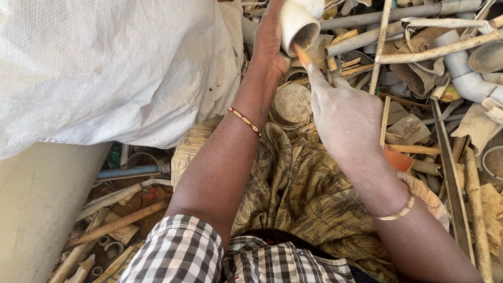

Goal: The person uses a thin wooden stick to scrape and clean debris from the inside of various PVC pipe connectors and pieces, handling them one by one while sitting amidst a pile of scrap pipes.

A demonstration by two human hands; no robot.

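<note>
Hands: left point(270, 36) grips pipe piece point(298, 15), right point(345, 109) apparently just below.

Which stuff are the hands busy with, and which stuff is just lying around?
In use:
- left hand holding a short white pipe piece
- right hand close beside it, one finger pointing at its open end

Lying about:
- big white sack
- heap of broken pipes
- wide beige pipe
- round dusty cap

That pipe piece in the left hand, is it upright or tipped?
Tipped: the pipe piece in the left hand shows its open end facing down-right.
</note>
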